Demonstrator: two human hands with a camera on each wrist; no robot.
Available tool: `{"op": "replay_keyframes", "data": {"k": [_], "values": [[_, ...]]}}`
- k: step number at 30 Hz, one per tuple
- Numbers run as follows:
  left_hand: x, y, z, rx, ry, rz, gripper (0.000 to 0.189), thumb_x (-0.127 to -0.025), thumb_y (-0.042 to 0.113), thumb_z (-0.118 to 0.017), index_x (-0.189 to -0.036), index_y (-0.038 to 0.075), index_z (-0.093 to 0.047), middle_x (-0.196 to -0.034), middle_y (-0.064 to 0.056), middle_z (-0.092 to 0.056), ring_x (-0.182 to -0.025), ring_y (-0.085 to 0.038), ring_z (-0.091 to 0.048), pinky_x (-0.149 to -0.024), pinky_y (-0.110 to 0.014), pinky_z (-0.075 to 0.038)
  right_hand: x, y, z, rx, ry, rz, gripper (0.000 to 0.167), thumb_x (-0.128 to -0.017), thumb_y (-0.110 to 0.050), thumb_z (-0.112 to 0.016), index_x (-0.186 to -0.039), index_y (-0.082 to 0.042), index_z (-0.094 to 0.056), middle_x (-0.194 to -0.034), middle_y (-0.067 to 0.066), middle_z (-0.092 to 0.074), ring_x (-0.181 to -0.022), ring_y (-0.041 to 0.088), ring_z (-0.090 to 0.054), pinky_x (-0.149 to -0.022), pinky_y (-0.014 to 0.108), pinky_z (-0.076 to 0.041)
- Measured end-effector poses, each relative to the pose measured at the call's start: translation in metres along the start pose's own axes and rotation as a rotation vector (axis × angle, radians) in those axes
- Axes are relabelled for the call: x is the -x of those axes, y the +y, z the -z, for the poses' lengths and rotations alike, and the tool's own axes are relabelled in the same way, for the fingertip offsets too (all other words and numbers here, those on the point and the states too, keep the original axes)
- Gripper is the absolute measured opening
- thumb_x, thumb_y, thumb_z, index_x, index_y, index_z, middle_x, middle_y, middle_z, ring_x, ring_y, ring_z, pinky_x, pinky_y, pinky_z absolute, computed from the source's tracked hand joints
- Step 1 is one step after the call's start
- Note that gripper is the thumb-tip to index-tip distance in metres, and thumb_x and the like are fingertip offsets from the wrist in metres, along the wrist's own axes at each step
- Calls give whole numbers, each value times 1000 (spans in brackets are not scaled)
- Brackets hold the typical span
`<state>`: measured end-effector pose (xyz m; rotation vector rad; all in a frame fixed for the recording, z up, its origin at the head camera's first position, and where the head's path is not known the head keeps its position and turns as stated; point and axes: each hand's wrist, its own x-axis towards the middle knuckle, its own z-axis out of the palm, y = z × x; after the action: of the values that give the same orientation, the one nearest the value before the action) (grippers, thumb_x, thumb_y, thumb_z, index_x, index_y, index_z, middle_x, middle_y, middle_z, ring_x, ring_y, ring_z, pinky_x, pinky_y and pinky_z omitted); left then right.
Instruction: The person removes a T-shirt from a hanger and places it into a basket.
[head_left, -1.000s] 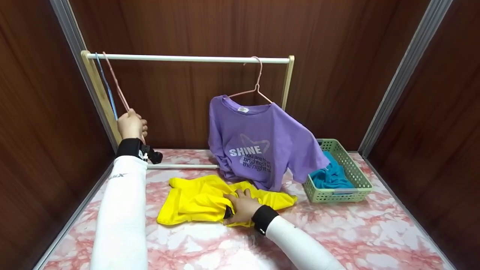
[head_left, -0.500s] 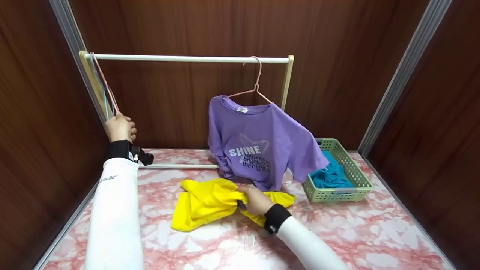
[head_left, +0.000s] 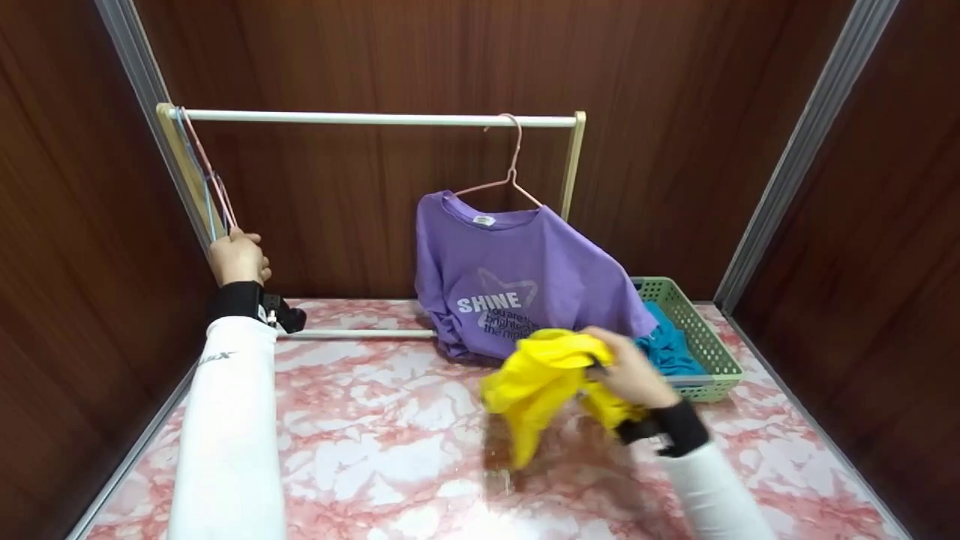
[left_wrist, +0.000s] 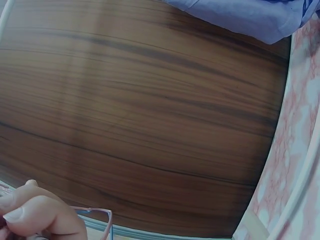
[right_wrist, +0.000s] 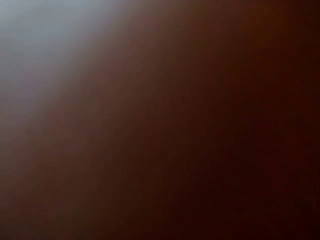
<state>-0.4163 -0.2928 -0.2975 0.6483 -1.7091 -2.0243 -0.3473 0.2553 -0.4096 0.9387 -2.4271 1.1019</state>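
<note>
At the left end of the rail my left hand (head_left: 238, 259) grips a pink clothes hanger (head_left: 201, 154). A blue hanger (head_left: 208, 206) hangs right beside it; whether the fingers also hold that one I cannot tell. In the left wrist view the curled fingers (left_wrist: 42, 215) show at the lower left, by a corner of the pink hanger (left_wrist: 102, 211). My right hand (head_left: 634, 371) holds a bunched yellow garment (head_left: 540, 371) above the table, in front of the purple T-shirt (head_left: 487, 262). Motion blurs it. The right wrist view is a dark blur.
The purple T-shirt hangs on another pink hanger (head_left: 516, 161) near the right end of the white rail (head_left: 337, 117). Behind my right hand stands a green basket (head_left: 701, 341) with teal cloth (head_left: 667, 349) inside. Brown panels (head_left: 360, 210) enclose the marbled tabletop (head_left: 360, 442).
My right hand has gathered the yellow garment, lifted it off the table and carried it right. My left hand has drawn the pink hanger leftward, against the blue one.
</note>
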Motion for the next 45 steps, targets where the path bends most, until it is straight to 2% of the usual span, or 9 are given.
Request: {"op": "replay_keyframes", "data": {"k": [8, 14, 16, 19, 25, 28, 31, 38, 45], "values": [[0, 0, -1, -19, 34, -21, 33, -113, 26, -30, -88, 16, -51, -54, 5, -42, -37, -5, -39, -37, -18, -36, 30, 11, 96, 40, 184, -217, 42, -80, 16, -63, -119, -1, -67, -95, -23, -61, -86, 0, -55, -79, 13, -44], [-2, 0, -3, -103, 69, -37, 29, -105, 9, -33, -86, 20, -52, -99, 4, -51, -56, -9, -44, -38, -17, -38, 29, 19, 153, 133, 213, -320, 37, -87, 8, -63, -123, -1, -64, -89, -23, -61, -78, 1, -58, -69, 18, -50], [-3, 1, -4, -153, 75, -44, 30, -104, 8, -32, -99, 14, -61, -120, 0, -55, -64, -11, -45, -39, -16, -39, 23, 18, 167, 157, 255, -388, 36, -90, 3, -63, -125, -3, -62, -87, -25, -60, -75, 2, -58, -66, 20, -50], [-3, 2, -6, -207, 85, -89, 36, -103, 6, -35, -127, 5, -61, -114, -3, -58, -62, -8, -47, -41, -15, -41, 7, 18, 178, 197, 386, -482, 30, -92, -7, -65, -122, -5, -63, -86, -26, -57, -76, 3, -54, -66, 20, -46], [2, 2, -8, -254, 70, -197, 61, -99, -1, -43, -159, 5, -32, -83, 9, -51, -64, 1, -57, -67, -15, -51, -39, 28, 167, 153, 805, -492, 26, -87, -10, -66, -111, -1, -62, -85, -20, -50, -80, 1, -47, -73, 17, -38], [6, 1, -11, -388, 100, -270, 69, -96, -3, -43, -162, 7, -26, -107, -4, -66, -105, -16, -67, -103, -26, -49, -62, 41, 156, 54, 952, -439, 21, -88, -5, -66, -108, -1, -61, -87, -18, -50, -83, 0, -47, -78, 17, -38], [10, 0, -13, -534, 130, -316, 74, -94, -1, -46, -163, 9, -22, -151, -21, -50, -145, -33, -45, -124, -41, -33, -79, 56, 144, -85, 1039, -413, 20, -90, -2, -67, -105, -10, -58, -91, -16, -50, -90, 3, -49, -84, 18, -40], [25, 4, -30, -787, 148, -337, 83, -93, 11, -57, -163, 7, -13, -160, -34, -19, -148, -51, -27, -122, -56, -30, -78, 103, 106, -169, 1055, -436, 35, -94, 2, -63, -125, 1, -47, -114, -2, -53, -118, 18, -52, -103, 19, -39], [43, -7, -57, -756, 221, -592, 83, -90, 5, -58, -161, 0, -16, -166, -30, -5, -152, -51, -7, -125, -59, -12, -43, 131, 83, -46, 939, -806, 60, -94, -9, -67, -143, -3, -33, -146, 28, -33, -138, 40, -38, -120, 44, -37]]}}
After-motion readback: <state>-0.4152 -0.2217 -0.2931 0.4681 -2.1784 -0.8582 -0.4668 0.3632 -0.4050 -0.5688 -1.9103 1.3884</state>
